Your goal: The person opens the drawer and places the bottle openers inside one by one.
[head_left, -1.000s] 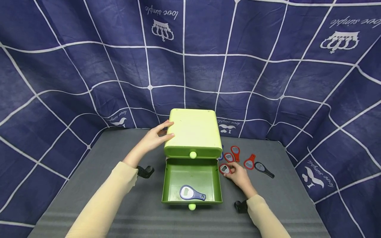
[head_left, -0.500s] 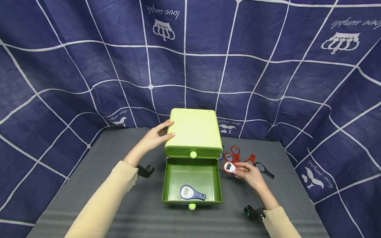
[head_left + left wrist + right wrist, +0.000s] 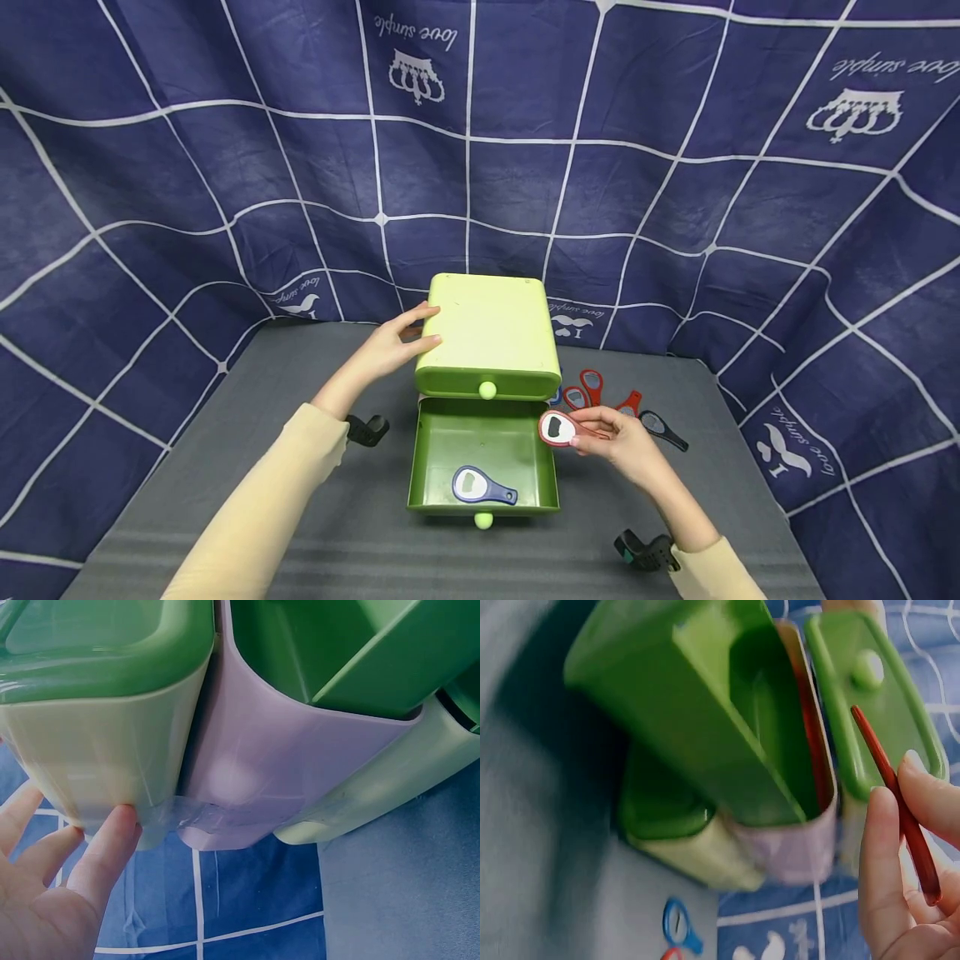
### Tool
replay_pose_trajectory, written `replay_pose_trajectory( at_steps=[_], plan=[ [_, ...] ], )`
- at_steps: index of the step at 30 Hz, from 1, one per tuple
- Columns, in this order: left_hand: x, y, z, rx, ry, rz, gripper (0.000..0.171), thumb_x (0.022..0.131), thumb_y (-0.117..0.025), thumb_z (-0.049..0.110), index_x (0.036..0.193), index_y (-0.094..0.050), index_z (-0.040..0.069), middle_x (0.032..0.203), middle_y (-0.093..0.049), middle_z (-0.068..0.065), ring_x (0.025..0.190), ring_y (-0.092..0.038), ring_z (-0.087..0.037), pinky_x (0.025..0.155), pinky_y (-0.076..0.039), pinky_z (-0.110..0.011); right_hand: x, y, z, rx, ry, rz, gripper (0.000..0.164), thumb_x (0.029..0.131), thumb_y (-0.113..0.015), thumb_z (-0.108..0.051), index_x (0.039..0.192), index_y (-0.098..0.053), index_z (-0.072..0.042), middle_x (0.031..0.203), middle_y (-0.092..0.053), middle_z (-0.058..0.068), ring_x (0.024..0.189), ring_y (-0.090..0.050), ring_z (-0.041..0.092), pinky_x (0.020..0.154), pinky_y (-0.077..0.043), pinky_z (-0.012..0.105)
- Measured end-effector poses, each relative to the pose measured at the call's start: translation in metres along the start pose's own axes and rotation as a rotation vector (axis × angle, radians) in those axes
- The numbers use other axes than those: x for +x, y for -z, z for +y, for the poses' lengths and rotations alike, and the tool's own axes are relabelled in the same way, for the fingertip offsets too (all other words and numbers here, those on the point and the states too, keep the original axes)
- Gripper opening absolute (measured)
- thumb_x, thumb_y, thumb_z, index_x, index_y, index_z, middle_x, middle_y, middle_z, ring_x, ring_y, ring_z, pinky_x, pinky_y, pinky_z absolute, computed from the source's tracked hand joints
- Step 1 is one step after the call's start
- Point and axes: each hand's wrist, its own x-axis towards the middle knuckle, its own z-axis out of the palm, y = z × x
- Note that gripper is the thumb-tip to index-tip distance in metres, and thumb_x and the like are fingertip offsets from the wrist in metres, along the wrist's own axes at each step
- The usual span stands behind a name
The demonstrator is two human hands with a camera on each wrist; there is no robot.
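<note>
My right hand (image 3: 626,442) pinches a red bottle opener (image 3: 557,428) with a white face, its head at the right rim of the pulled-out green drawer (image 3: 431,433). In the right wrist view this opener (image 3: 917,851) appears edge-on between thumb and fingers. A blue bottle opener (image 3: 471,485) lies inside the drawer near its front. My left hand (image 3: 382,352) rests against the left side of the pale green drawer unit (image 3: 487,325). The left wrist view shows outstretched fingertips (image 3: 124,821) touching the top tier's wall.
Right of the unit lie loose bottle openers: several red, including one (image 3: 592,383), a black one (image 3: 654,423), and a blue one (image 3: 556,396) partly hidden by the unit. A pink middle tier (image 3: 277,750) holds the drawer. Blue gridded cloth (image 3: 517,183) hangs behind the grey table (image 3: 315,500).
My right hand has lifted the red bottle opener from beside the drawer, shifting first right, then left to the drawer's rim. The left hand stays on the drawer unit.
</note>
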Motion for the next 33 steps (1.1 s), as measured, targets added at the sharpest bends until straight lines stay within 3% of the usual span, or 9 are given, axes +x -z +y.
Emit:
replay_pose_trajectory(
  at_steps=[5,9,14,19,24,33],
  plan=[
    [0.0,-0.001,0.001,-0.003,0.003,0.0,0.059,0.096,-0.066,0.026,0.149,-0.045,0.012,0.164,-0.02,-0.011,0.133,-0.049,-0.041,0.109,-0.045,-0.05,0.002,-0.022,-0.005,-0.013,0.06,-0.104,0.038,0.085,-0.074,-0.001,0.118,-0.062,0.014,0.107,-0.069,0.029,0.081,-0.07,0.005,0.074,-0.062,0.034],
    [0.001,-0.001,-0.001,0.0,0.006,0.001,0.059,0.096,-0.066,0.026,0.149,-0.045,0.012,0.164,-0.02,-0.011,0.134,-0.049,-0.04,0.11,-0.044,-0.05,0.005,-0.043,-0.006,-0.051,0.074,-0.124,0.033,0.085,-0.073,0.001,0.114,-0.065,0.015,0.1,-0.071,0.028,0.073,-0.069,0.006,0.07,-0.062,0.034],
    [0.001,-0.001,-0.002,0.005,0.01,0.0,0.06,0.096,-0.066,0.028,0.149,-0.044,0.013,0.165,-0.019,-0.01,0.135,-0.048,-0.039,0.11,-0.043,-0.051,0.008,-0.071,-0.008,-0.129,0.061,-0.098,0.029,0.082,-0.077,-0.001,0.108,-0.07,0.009,0.091,-0.074,0.02,0.068,-0.068,0.007,0.065,-0.062,0.036],
    [0.0,-0.001,-0.001,0.001,0.013,-0.004,0.06,0.097,-0.065,0.028,0.15,-0.043,0.013,0.165,-0.019,-0.01,0.136,-0.047,-0.04,0.111,-0.043,-0.051,0.009,-0.093,-0.007,-0.271,0.046,-0.08,0.022,0.083,-0.078,-0.006,0.103,-0.074,0.0,0.085,-0.075,0.009,0.066,-0.067,0.008,0.058,-0.057,0.023],
    [0.0,-0.002,-0.001,-0.008,0.007,-0.012,0.061,0.097,-0.065,0.027,0.151,-0.042,0.011,0.165,-0.017,-0.012,0.136,-0.046,-0.041,0.111,-0.042,-0.051,0.007,-0.103,-0.004,-0.357,0.07,-0.057,0.018,0.085,-0.075,-0.005,0.102,-0.074,0.0,0.082,-0.075,0.007,0.065,-0.067,0.008,0.056,-0.052,0.02],
    [-0.002,0.0,0.0,-0.01,0.012,-0.007,0.061,0.096,-0.066,0.028,0.15,-0.042,0.012,0.165,-0.018,-0.012,0.136,-0.046,-0.041,0.111,-0.042,-0.051,0.008,-0.113,0.003,-0.559,0.183,0.039,0.017,0.08,-0.079,-0.006,0.096,-0.073,-0.003,0.087,-0.073,0.005,0.077,-0.067,0.015,0.063,-0.052,0.022]
  ],
)
